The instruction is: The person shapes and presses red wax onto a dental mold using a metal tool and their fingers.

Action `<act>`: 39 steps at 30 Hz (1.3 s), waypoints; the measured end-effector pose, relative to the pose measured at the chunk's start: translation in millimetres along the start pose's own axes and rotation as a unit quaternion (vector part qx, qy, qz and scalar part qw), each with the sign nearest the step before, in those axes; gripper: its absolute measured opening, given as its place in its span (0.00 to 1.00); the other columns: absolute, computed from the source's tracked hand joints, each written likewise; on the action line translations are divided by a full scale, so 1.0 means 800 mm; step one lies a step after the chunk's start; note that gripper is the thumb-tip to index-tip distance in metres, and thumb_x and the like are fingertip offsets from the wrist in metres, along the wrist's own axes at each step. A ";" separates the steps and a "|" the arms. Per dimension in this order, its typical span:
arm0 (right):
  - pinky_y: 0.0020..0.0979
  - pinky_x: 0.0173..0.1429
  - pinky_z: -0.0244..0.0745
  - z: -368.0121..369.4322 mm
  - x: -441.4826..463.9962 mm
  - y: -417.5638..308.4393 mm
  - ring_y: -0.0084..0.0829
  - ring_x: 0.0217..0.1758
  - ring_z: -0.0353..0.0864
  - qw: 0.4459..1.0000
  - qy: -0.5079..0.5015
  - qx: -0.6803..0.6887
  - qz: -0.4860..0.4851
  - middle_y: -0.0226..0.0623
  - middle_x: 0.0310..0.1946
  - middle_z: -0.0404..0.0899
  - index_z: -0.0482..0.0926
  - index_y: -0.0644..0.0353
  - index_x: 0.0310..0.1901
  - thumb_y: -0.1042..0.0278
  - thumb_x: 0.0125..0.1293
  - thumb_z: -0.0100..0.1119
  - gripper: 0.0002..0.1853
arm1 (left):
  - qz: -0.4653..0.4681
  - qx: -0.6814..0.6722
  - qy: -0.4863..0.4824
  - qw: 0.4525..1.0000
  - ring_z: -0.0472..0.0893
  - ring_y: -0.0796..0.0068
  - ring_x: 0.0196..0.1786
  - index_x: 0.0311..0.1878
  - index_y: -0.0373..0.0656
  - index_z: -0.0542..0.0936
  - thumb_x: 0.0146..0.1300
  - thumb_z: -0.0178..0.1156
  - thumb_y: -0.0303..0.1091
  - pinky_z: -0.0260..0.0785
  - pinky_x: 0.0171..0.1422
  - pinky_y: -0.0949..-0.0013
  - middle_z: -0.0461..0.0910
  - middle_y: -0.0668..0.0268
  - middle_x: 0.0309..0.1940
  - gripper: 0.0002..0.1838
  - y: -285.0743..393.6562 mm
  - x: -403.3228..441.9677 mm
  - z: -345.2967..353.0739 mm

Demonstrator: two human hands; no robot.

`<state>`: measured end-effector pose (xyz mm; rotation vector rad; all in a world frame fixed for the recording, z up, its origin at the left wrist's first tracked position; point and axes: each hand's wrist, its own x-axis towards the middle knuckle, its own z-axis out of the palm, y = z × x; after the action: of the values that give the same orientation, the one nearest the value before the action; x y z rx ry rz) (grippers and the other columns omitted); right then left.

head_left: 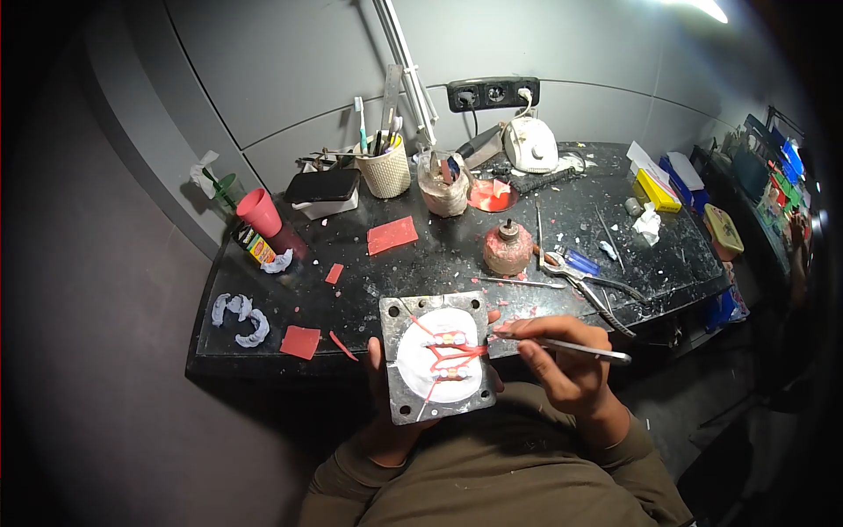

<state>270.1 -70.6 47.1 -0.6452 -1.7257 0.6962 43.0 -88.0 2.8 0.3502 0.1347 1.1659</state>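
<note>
My left hand [395,437] is wrapped under and around a square metal dental flask half [399,307], its fingertips showing at both sides. White plaster [413,382] fills the round middle of the flask. Set in the plaster are two small rows of teeth in wax [452,338], joined by red wax strips [457,356] that run to the right edge. My right hand [571,369] pinches a slim metal wax carver [588,350] beside the flask. Its tip is close to the flask's right edge; whether they touch I cannot tell.
A spirit burner [507,250], pliers [584,277] and a thin metal tool [522,282] lie behind the flask. Red wax sheets [301,342] and pale arch-shaped pieces [255,329] are at left. A tool cup [385,171] and white control box [530,147] stand at the back.
</note>
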 end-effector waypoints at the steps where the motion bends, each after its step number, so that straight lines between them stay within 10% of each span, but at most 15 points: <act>1: 0.33 0.52 0.88 0.002 0.003 -0.003 0.37 0.47 0.94 0.999 -0.023 -0.019 -0.036 0.49 0.46 0.92 0.86 0.69 0.50 0.82 0.68 0.70 0.10 | -0.001 0.000 0.001 1.000 0.72 0.31 0.75 0.87 0.38 0.49 0.63 0.44 0.89 0.69 0.77 0.32 0.55 0.39 0.84 0.68 0.001 -0.003 -0.004; 16: 0.36 0.60 0.88 0.006 0.003 0.000 0.42 0.52 0.94 0.997 -0.063 -0.002 -0.048 0.46 0.51 0.91 0.88 0.66 0.51 0.82 0.65 0.72 0.13 | -0.048 0.046 -0.018 0.998 0.63 0.35 0.81 0.88 0.36 0.46 0.63 0.44 0.89 0.61 0.81 0.31 0.48 0.33 0.85 0.69 0.007 0.000 0.007; 19: 0.38 0.61 0.88 0.006 0.011 0.004 0.46 0.57 0.93 0.984 -0.108 -0.044 -0.137 0.48 0.50 0.90 0.87 0.69 0.52 0.82 0.68 0.70 0.12 | -0.056 -0.111 -0.043 0.991 0.62 0.36 0.81 0.87 0.35 0.46 0.64 0.45 0.88 0.61 0.82 0.34 0.47 0.33 0.85 0.69 0.005 -0.002 0.004; 39: 0.38 0.58 0.89 0.019 0.007 0.001 0.46 0.56 0.93 0.984 -0.090 -0.091 -0.125 0.50 0.48 0.91 0.86 0.68 0.48 0.84 0.67 0.70 0.09 | -0.042 0.059 0.001 0.997 0.60 0.36 0.83 0.87 0.36 0.46 0.66 0.41 0.88 0.58 0.85 0.38 0.45 0.31 0.85 0.67 0.008 -0.004 -0.010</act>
<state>253.8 -67.9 46.4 -0.4880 -2.0131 0.4342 33.9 -87.1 -2.6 0.4437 0.2186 1.0776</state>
